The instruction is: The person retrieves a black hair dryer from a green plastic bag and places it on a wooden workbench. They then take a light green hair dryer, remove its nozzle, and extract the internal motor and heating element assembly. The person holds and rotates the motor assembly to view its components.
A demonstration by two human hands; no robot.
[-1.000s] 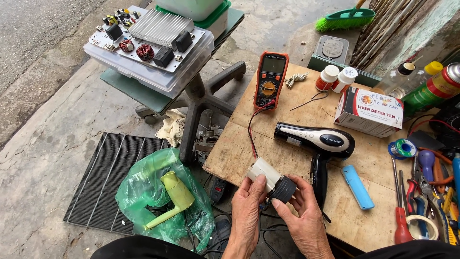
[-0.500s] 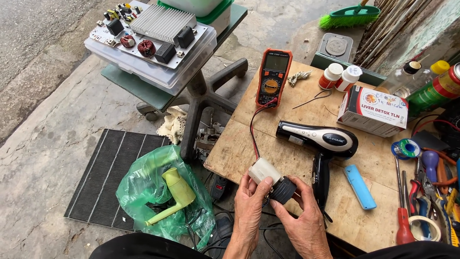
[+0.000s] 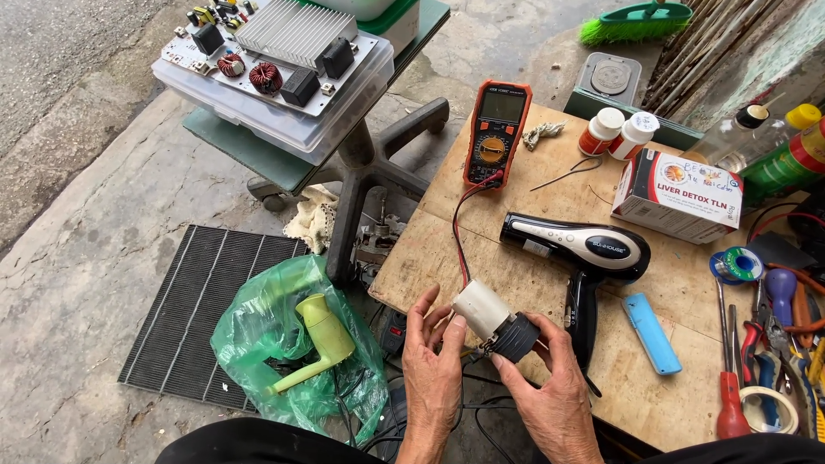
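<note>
Glossy plastic hair dryer [image 3: 577, 249] lies on a rough, matt wooden table [image 3: 533, 202].

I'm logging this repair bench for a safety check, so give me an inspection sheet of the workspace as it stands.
Surface: bare wooden table, scuffed, crowded at the right edge.
Job's things: small motor unit, white cylinder with a black end, held over the table's near edge.
Clutter: black hair dryer, orange multimeter, blue lighter-like bar, cardboard box, two pill bottles, hand tools.
Grips: left hand and right hand both hold the motor unit.
Cables: red probe lead runs from the multimeter toward the hands.
Surroundings: concrete floor, green bag holding a yellow-green dryer, circuit board on a chair.
</note>
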